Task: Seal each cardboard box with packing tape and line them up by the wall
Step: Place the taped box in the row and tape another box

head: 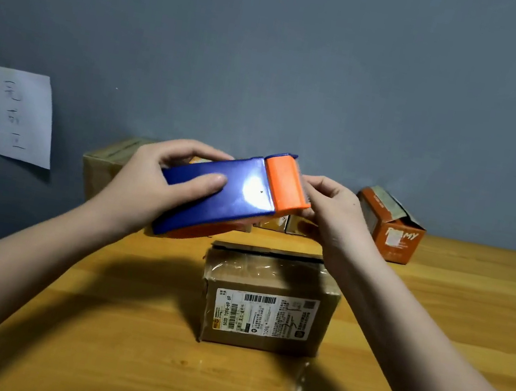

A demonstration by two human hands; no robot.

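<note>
A blue and orange tape dispenser (237, 188) is held in the air above the wooden table (123, 326). My left hand (153, 177) grips its blue body, thumb on top. My right hand (330, 204) pinches at the orange cutter end, where the tape end sits; the tape itself is hard to make out. Below them stands a brown cardboard box (268, 304) with a shipping label on its front and clear tape across its top.
Against the grey wall stand a larger brown box (106, 165) at the left, small boxes (282, 223) behind the dispenser, and an orange box (389, 225) with open flaps at the right. A paper note (15, 114) hangs on the wall.
</note>
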